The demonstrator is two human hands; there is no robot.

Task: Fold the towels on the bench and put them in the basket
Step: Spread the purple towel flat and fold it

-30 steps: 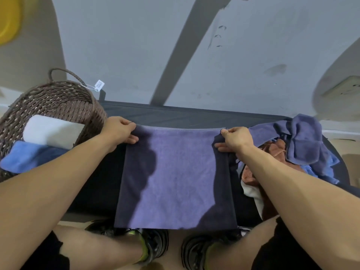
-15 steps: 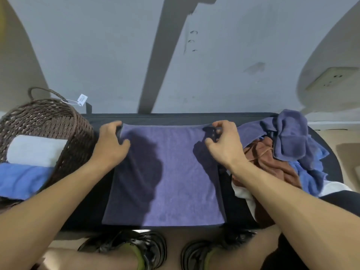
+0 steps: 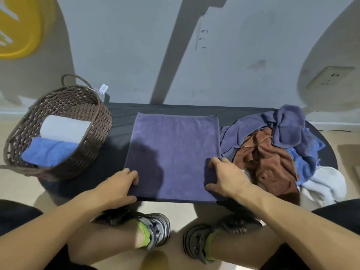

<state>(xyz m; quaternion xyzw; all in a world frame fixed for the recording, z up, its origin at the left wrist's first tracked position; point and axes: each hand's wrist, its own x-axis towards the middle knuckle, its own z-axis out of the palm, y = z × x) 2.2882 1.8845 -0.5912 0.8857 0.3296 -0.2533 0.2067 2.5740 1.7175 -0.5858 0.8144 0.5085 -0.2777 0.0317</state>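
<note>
With the purple towel spread flat on the bench and its near corners pinched by the left hand and right hand, both corners are best lifted evenly beyond the fingers, edges matched.

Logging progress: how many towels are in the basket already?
2: a rolled white towel at the back of the basket, a rolled blue towel in front. Others could lie hidden beneath.

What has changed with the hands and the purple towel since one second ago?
Both hands left the far corners and came to the near ones: left hand and right hand now grip the purple towel there. The towel remains spread flat on the bench; the basket is unchanged.
</note>
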